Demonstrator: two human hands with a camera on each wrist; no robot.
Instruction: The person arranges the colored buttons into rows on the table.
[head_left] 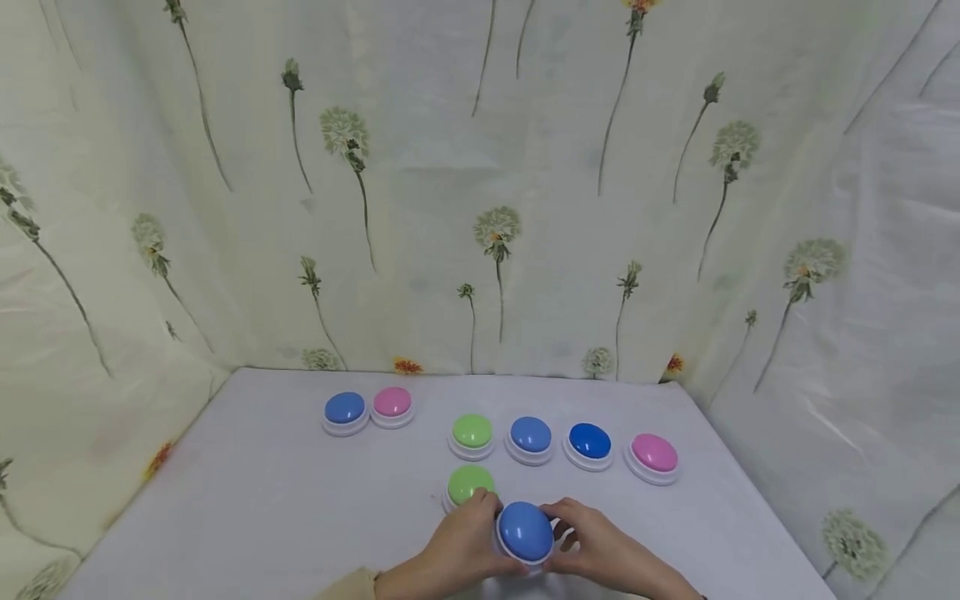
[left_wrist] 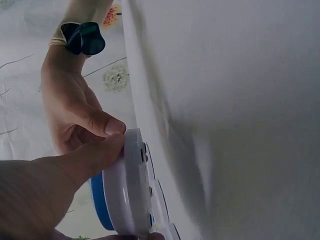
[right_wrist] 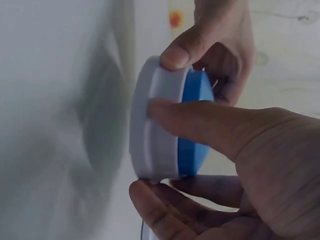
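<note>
A light-blue push button point(head_left: 526, 532) with a round white base is held near the table's front by both hands. My left hand point(head_left: 467, 540) grips its left side, with the thumb on the white rim. My right hand point(head_left: 603, 550) pinches the opposite side between thumb and fingers. In the left wrist view the button's white base point(left_wrist: 127, 185) is tilted on edge, small dark spots showing on its underside. The right wrist view shows its blue dome point(right_wrist: 196, 122) facing away from the table. Just behind the left hand sits a green button point(head_left: 470, 483), partly hidden by it.
Behind runs a row: a green button point(head_left: 472, 432), a light-blue one point(head_left: 531, 437), a dark-blue one point(head_left: 589, 442) and a pink one point(head_left: 655, 455). Farther left, another blue button point(head_left: 345, 409) and pink button point(head_left: 392, 403) stand side by side. Flowered curtains point(head_left: 420, 208) enclose the white table point(head_left: 262, 500).
</note>
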